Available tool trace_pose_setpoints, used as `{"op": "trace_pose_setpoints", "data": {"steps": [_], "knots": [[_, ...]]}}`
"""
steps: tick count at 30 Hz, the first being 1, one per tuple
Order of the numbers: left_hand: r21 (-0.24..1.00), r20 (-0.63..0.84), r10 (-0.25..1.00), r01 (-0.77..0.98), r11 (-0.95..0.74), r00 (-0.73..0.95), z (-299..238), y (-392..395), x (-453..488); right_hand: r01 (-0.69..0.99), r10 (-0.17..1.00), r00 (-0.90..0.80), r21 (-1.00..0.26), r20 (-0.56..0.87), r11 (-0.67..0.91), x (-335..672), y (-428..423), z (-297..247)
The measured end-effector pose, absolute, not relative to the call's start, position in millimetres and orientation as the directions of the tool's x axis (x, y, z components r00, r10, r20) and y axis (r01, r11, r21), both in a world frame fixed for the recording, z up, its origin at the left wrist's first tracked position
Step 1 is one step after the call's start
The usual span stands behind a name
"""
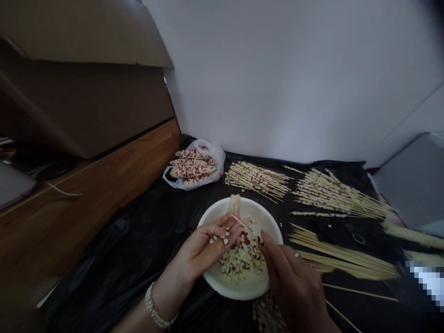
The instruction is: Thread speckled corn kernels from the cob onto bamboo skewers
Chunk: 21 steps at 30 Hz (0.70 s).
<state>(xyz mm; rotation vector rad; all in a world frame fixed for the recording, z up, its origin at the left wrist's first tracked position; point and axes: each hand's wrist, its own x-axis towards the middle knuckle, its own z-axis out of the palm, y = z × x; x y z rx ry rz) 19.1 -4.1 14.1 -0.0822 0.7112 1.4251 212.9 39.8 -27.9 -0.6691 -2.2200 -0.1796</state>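
A white bowl [215,280] of loose white and red corn kernels [241,261] sits on a black plastic sheet [138,249]. My left hand [203,252] is cupped over the bowl with kernels lying in its palm and a thin wooden skewer [237,220] pinched at its fingertips. My right hand [294,282] reaches into the bowl from the right, its fingers bent down onto the kernels; what they pinch is hidden. A stripped cob piece [235,203] leans on the bowl's far rim.
A white bag of speckled corn cobs [192,169] lies behind the bowl. Piles of kernel-threaded skewers [258,178] [333,192] and bare skewers [340,259] lie to the right. A wooden ledge [86,199] and cardboard box [86,92] stand left.
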Motion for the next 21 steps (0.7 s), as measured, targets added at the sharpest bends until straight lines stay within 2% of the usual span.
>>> {"op": "trace_pose_setpoints", "data": {"steps": [7, 14, 17, 21], "knots": [[0.418, -0.427, 0.904, -0.881, 0.221, 0.024, 13.3, -8.3, 18.0, 0.499, 0.394, -0.538, -0.096, 0.745, 0.861, 209.6, 37.3, -27.0], [0.408, -0.540, 0.832, -0.904, 0.129, -0.125, 13.9, -4.5, 17.0, 0.482, 0.410, -0.546, -0.126, 0.730, 0.867, 212.3, 36.4, -30.1], [0.401, -0.593, 0.794, -0.905, 0.144, -0.136, 12.7, -3.0, 14.5, 0.478, 0.403, -0.553, -0.119, 0.729, 0.870, 213.1, 35.1, -30.3], [0.477, -0.528, 0.840, -0.862, 0.175, -0.122, 7.5, -4.2, 13.6, 0.453, 0.367, -0.546, -0.103, 0.753, 0.885, 214.0, 33.7, -27.4]]}}
